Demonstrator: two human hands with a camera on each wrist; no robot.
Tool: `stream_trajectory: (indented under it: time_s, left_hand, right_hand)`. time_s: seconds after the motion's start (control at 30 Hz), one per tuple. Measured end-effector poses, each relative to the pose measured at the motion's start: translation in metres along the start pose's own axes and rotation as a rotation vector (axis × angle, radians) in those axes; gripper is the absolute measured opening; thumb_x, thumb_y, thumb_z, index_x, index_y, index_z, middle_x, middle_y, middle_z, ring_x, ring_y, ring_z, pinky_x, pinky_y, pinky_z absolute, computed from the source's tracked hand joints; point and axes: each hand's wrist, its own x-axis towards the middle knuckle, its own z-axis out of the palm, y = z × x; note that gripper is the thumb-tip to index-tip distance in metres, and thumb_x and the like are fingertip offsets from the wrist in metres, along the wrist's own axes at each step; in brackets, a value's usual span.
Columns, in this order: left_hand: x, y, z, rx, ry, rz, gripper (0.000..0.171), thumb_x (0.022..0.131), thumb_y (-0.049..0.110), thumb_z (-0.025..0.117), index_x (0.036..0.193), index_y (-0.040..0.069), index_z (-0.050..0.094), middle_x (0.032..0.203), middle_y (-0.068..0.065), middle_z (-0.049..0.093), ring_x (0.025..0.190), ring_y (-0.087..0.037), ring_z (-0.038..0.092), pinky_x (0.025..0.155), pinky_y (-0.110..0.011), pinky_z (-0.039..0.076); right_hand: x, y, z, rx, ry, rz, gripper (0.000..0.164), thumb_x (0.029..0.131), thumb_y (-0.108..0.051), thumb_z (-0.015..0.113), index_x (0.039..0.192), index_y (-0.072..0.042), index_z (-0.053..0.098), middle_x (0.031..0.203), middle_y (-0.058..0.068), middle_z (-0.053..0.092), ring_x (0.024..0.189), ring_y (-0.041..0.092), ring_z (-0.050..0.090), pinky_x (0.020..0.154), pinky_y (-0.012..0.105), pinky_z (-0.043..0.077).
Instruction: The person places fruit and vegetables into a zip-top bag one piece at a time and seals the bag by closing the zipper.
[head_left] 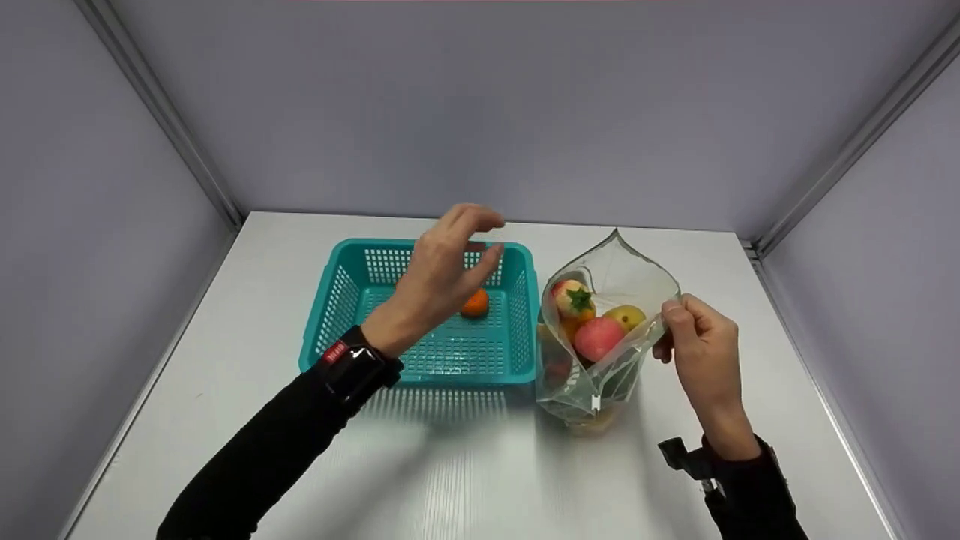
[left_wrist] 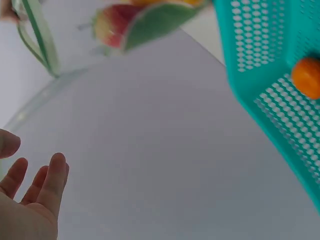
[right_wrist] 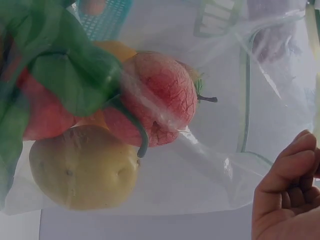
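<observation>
My right hand (head_left: 701, 337) pinches the right edge of a clear zip bag (head_left: 630, 274), whose mouth gapes upward. Inside the bag lie a pink-red round fruit (head_left: 598, 339), a yellowish potato-like piece (head_left: 625, 316) and a red-and-yellow fruit with a green leafy top (head_left: 574, 298). Through the plastic, the right wrist view shows the wrinkled pink fruit (right_wrist: 160, 97), the potato-like piece (right_wrist: 85, 167) and green leaves (right_wrist: 75, 75). My left hand (head_left: 442, 259), fingers spread and holding nothing, hovers over a teal basket (head_left: 450, 379). An orange fruit (head_left: 475, 303) sits in the basket, partly behind that hand.
The basket and bag stand side by side on a white table (head_left: 247, 360). Grey panels surround it, with a back wall (head_left: 480, 112) behind and side walls to left and right. Both forearms wear black sleeves and wrist cameras.
</observation>
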Motion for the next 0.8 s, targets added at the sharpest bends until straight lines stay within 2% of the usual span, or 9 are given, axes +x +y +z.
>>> stream_trajectory:
  time_s: [0.1, 0.17, 0.33, 0.47, 0.6, 0.7, 0.8]
  left_hand:
    - [-0.004, -0.020, -0.006, 0.033, -0.034, -0.107, 0.025, 0.102, 0.007, 0.064, 0.126, 0.001, 0.062, 0.126, -0.014, 0.062, 0.119, -0.026, 0.062, 0.092, -0.028, 0.057]
    - [-0.008, -0.033, -0.007, 0.076, -0.080, -0.181, 0.027, 0.102, 0.010, 0.064, 0.128, 0.002, 0.061, 0.128, -0.013, 0.061, 0.120, -0.028, 0.062, 0.094, -0.032, 0.056]
    - [-0.015, -0.063, -0.006, 0.199, -0.259, -0.332, 0.036, 0.103, 0.019, 0.065, 0.137, 0.007, 0.060, 0.140, -0.013, 0.056, 0.119, -0.031, 0.060, 0.099, -0.042, 0.052]
    - [-0.019, -0.085, -0.002, 0.291, -0.402, -0.372, 0.044, 0.103, 0.023, 0.066, 0.143, 0.007, 0.059, 0.142, -0.016, 0.053, 0.117, -0.032, 0.060, 0.099, -0.045, 0.052]
    - [-0.022, -0.102, 0.000, 0.347, -0.496, -0.390, 0.046, 0.102, 0.025, 0.066, 0.144, 0.007, 0.059, 0.142, -0.019, 0.053, 0.121, -0.033, 0.059, 0.102, -0.046, 0.051]
    - [-0.025, -0.112, 0.000, 0.330, -0.509, -0.419, 0.047, 0.102, 0.024, 0.067, 0.144, 0.006, 0.059, 0.142, -0.021, 0.053, 0.122, -0.035, 0.058, 0.103, -0.048, 0.050]
    - [-0.025, -0.117, 0.001, 0.283, -0.488, -0.474, 0.046, 0.101, 0.022, 0.068, 0.143, 0.004, 0.060, 0.142, -0.022, 0.052, 0.123, -0.036, 0.057, 0.104, -0.049, 0.049]
  right_hand:
    - [-0.001, 0.000, -0.001, -0.002, -0.001, 0.005, 0.037, 0.104, -0.010, 0.053, 0.072, 0.008, 0.055, 0.060, 0.006, 0.058, 0.049, 0.013, 0.054, 0.046, 0.022, 0.046]
    - [-0.001, 0.000, -0.001, -0.001, 0.000, 0.002, 0.037, 0.104, -0.011, 0.053, 0.072, 0.008, 0.054, 0.060, 0.005, 0.058, 0.049, 0.013, 0.054, 0.046, 0.022, 0.046]
    - [-0.001, -0.001, -0.002, 0.001, 0.002, 0.002, 0.037, 0.104, -0.011, 0.054, 0.072, 0.007, 0.054, 0.060, 0.005, 0.058, 0.049, 0.013, 0.054, 0.046, 0.022, 0.046]
    - [-0.003, -0.001, -0.003, 0.003, 0.008, 0.009, 0.037, 0.104, -0.011, 0.054, 0.072, 0.007, 0.054, 0.059, 0.006, 0.058, 0.049, 0.013, 0.054, 0.046, 0.022, 0.046]
    - [-0.005, -0.003, -0.004, 0.003, 0.014, 0.018, 0.037, 0.104, -0.011, 0.054, 0.071, 0.007, 0.054, 0.059, 0.006, 0.057, 0.049, 0.013, 0.054, 0.046, 0.022, 0.046]
    - [-0.007, -0.004, -0.004, 0.007, 0.013, 0.014, 0.037, 0.104, -0.010, 0.054, 0.071, 0.007, 0.054, 0.059, 0.005, 0.057, 0.049, 0.013, 0.054, 0.046, 0.022, 0.046]
    - [-0.009, -0.005, -0.004, 0.011, 0.010, 0.005, 0.038, 0.104, -0.009, 0.053, 0.070, 0.008, 0.053, 0.058, 0.005, 0.056, 0.048, 0.012, 0.053, 0.046, 0.021, 0.045]
